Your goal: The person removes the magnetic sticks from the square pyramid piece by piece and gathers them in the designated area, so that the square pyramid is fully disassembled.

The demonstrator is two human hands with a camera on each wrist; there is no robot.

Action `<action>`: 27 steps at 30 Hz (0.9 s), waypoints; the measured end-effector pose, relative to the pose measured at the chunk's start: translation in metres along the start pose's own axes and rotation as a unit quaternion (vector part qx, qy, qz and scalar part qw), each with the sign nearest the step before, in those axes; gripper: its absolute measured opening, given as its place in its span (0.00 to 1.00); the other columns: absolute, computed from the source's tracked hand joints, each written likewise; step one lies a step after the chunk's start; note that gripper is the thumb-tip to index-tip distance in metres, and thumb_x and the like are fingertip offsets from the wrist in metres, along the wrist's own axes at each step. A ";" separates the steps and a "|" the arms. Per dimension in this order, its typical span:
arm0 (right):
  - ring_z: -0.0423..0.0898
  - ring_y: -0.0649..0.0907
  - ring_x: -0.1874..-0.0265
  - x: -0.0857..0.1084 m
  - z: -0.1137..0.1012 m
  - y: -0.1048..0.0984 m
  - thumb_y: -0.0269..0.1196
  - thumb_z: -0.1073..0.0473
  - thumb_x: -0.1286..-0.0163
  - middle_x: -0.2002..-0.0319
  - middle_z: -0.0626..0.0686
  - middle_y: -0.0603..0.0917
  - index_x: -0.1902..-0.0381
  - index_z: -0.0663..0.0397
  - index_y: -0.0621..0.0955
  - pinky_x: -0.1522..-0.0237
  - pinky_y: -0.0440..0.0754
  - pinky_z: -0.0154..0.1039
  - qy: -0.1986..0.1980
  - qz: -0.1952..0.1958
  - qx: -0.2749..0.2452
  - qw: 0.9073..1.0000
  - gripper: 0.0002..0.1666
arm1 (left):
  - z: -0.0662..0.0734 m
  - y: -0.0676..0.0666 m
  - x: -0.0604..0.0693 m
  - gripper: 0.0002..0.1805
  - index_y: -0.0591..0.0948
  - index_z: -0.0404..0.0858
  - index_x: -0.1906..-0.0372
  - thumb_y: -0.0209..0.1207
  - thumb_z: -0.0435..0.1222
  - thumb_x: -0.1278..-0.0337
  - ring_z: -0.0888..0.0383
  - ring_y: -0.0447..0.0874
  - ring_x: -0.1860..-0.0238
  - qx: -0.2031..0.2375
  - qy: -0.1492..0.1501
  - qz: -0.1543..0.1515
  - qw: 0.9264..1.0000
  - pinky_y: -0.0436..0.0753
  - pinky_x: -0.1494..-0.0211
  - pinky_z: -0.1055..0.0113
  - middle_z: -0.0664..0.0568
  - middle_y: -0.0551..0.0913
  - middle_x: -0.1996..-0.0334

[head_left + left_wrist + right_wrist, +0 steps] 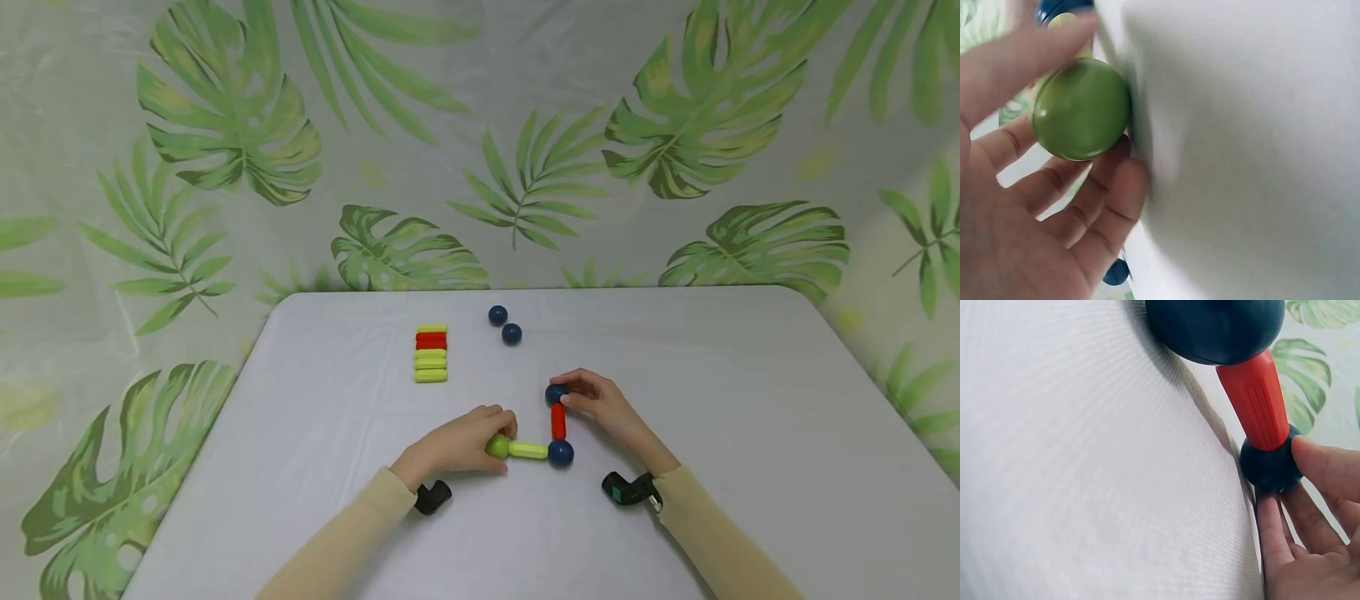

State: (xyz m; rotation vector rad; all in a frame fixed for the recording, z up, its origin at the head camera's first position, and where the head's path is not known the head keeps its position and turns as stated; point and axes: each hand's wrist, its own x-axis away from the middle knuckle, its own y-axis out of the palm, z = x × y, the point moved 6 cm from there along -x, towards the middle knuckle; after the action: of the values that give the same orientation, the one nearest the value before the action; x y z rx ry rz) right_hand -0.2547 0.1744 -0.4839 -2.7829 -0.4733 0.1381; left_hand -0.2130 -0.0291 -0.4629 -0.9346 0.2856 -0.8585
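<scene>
An L-shaped piece lies on the table. Its corner is a dark blue ball point(560, 453), joined to a yellow-green rod point(528, 450) on the left and a red rod point(558, 422) running away from me. My left hand point(472, 442) holds the green ball point(1082, 109) at the yellow-green rod's outer end, thumb on one side and curled fingers on the other. At the red rod's far end, my right hand point(603, 408) grips a second dark blue ball point(1271, 461) between thumb and fingers. In the head view the left hand partly covers the green ball.
Beyond the left hand, several yellow-green rods point(431, 376) and red rods point(431, 337) lie stacked in a column. Two loose dark blue balls point(512, 334) sit near the far edge of the white table point(750, 400). A leaf-patterned cloth point(405, 167) hangs behind it.
</scene>
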 end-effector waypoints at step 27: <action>0.58 0.75 0.45 0.001 -0.003 -0.001 0.59 0.63 0.31 0.45 0.63 0.77 0.45 0.65 0.77 0.46 0.72 0.34 -0.007 -0.001 -0.004 1.000 0.17 | -0.048 -0.073 -0.049 0.17 0.80 0.32 0.51 0.64 0.25 0.48 0.50 0.76 0.55 0.115 -0.133 0.334 0.926 0.77 0.49 0.60 0.43 0.79 0.55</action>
State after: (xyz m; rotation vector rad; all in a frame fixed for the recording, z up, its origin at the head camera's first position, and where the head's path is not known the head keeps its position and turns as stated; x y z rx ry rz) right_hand -0.2532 0.1746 -0.4812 -2.7907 -0.4816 0.1556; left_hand -0.3095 -0.0426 -0.4396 -0.6533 0.2379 -0.1268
